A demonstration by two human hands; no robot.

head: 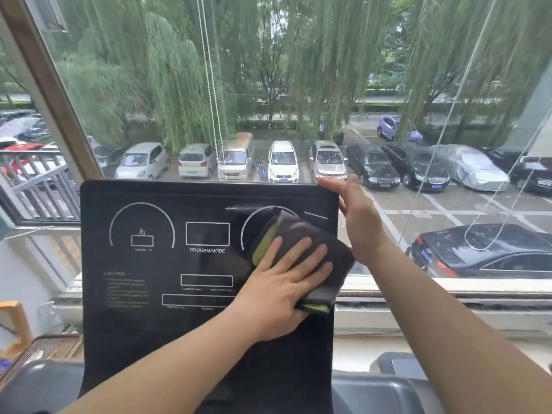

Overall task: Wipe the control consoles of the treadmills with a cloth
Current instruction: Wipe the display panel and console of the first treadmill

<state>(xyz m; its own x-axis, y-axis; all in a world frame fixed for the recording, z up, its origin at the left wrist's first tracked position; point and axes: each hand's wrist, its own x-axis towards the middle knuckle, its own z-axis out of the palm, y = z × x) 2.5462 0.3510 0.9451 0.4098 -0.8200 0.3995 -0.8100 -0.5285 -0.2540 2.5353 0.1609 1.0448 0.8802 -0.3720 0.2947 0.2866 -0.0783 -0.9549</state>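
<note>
The black treadmill console (143, 264) stands upright in front of me, with white dial outlines and boxes printed on it. A dark grey cloth (301, 231) with a yellow-green underside lies folded over the console's right side, covering part of the right dial. My left hand (283, 282) presses flat on the cloth, fingers straight and spread, thumb at the cloth's lower edge. My right hand (355, 216) rests against the console's upper right edge, fingers straight and reaching its top corner.
A large window (268, 85) rises right behind the console, with bead cords (213, 115) hanging down the middle. The window sill (448, 291) runs to the right. Grey treadmill housing (373, 392) sits below right; a wooden frame (18, 321) stands at lower left.
</note>
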